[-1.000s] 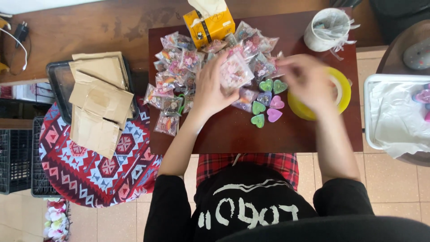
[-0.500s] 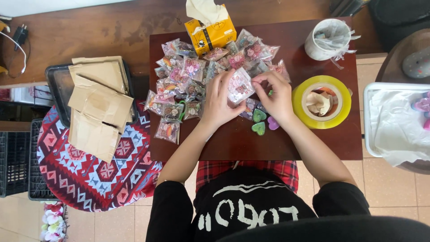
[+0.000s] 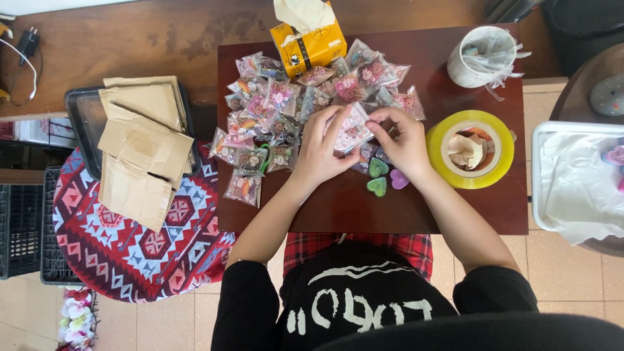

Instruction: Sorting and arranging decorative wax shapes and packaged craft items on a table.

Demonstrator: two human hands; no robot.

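Hands, left [image 3: 320, 151] and right [image 3: 404, 142], stay clamped on the clear packet [image 3: 351, 128]; right grip has shifted to its far corner.

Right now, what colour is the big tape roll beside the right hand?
Yellow: the tape roll shows best in the head view, right of the right hand.

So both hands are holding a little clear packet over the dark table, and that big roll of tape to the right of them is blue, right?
Not quite: the roll of tape is yellow, not blue, as the head view shows. The rest stands: the left hand and right hand both hold a small clear packet over the dark table, with the roll to their right.
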